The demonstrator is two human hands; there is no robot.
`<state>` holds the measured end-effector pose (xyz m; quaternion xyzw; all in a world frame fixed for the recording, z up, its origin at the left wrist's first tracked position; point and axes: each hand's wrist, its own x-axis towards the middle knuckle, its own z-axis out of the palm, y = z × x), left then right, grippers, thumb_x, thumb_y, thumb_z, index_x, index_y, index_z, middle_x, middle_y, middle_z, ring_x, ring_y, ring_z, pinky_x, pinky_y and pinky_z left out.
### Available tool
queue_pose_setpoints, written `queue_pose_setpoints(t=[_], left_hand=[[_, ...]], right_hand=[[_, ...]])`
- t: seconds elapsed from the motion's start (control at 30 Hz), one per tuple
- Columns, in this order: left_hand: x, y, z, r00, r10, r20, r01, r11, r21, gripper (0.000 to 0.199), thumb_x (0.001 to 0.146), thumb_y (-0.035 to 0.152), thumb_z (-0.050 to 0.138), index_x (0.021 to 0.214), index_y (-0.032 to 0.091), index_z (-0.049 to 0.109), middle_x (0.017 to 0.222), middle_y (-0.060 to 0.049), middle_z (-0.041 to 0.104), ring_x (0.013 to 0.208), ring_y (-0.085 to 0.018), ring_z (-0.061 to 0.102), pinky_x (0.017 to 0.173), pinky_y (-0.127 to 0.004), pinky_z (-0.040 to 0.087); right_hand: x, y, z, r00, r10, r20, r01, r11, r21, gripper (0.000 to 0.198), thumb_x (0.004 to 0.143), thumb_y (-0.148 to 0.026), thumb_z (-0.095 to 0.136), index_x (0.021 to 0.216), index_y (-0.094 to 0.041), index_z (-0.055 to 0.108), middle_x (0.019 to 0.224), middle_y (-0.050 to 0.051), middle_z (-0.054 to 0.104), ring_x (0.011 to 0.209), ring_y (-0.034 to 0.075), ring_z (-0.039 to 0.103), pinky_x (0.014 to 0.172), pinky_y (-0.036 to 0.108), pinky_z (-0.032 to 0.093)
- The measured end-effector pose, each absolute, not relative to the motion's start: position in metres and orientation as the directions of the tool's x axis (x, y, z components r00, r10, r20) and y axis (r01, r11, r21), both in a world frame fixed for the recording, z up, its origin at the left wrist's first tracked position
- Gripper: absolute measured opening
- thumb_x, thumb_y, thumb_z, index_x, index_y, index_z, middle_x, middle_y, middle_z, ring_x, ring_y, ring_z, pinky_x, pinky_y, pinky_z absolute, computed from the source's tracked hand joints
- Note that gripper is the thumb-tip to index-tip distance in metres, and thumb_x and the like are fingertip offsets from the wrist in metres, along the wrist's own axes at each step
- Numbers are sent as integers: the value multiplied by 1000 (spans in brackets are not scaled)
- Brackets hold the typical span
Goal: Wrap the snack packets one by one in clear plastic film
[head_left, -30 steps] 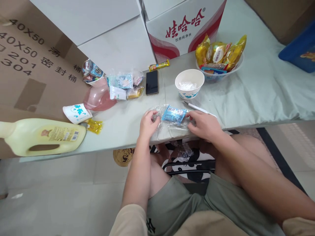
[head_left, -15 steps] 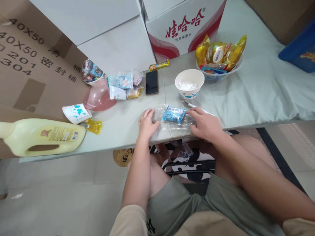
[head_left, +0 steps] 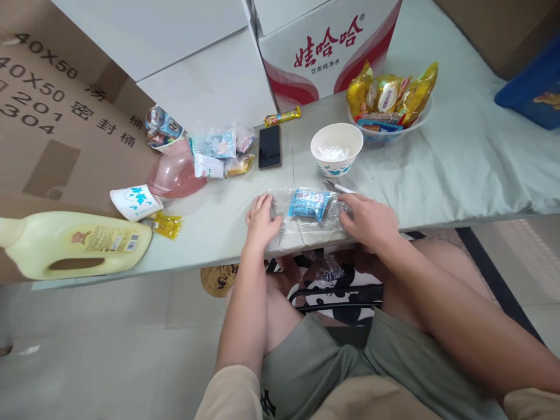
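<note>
A small blue snack packet point(head_left: 308, 204) lies on a sheet of clear plastic wrap point(head_left: 284, 224) spread near the table's front edge. My left hand point(head_left: 262, 219) rests on the wrap's left edge, fingers lying flat and thumb apart. At the right edge is my right hand point(head_left: 370, 220), index finger stretched out and thumb apart, touching the wrap. Just beyond it lies a white pen-like tool point(head_left: 340, 187) with a dark pointed tip, partly hidden by that hand. Behind the packet stands a paper bowl point(head_left: 336, 143) with crumpled clear plastic inside.
At the back right, a clear bowl point(head_left: 426, 116) holds yellow snack packs. A phone point(head_left: 269, 147) lies near several wrapped snacks point(head_left: 214, 146). Further left are a pink bowl point(head_left: 177, 175), a tipped paper cup point(head_left: 136, 202) and a yellow jug point(head_left: 79, 245). White cartons point(head_left: 324, 58) stand behind.
My right hand has shifted slightly right, away from the blue packet, and the wrap's right side looks a little more spread. My left hand has hardly moved.
</note>
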<state>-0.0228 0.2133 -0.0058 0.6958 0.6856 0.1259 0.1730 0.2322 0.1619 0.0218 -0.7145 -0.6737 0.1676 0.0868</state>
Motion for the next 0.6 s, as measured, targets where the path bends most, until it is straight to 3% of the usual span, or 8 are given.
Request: queue_pose_setpoints(t=[0.37, 0.6], left_hand=[[-22, 213, -5, 29, 999, -43, 906, -7, 423, 67, 77, 19, 63, 143, 22, 55, 162, -11, 44, 152, -35, 36, 125, -57, 27], [-24, 215, -4, 24, 996, 84, 837, -66, 544, 47, 80, 15, 59, 126, 21, 65, 146, -11, 60, 139, -27, 54, 121, -45, 38]], right_hand=[[233, 161, 18, -30, 994, -106, 941, -7, -338, 46, 92, -29, 47, 135, -28, 63, 151, 3, 57, 96, 28, 70, 63, 35, 46], [231, 159, 14, -149, 987, 53, 885, 157, -437, 37, 96, -32, 44, 122, -23, 69, 132, 6, 68, 99, 24, 69, 63, 32, 44]])
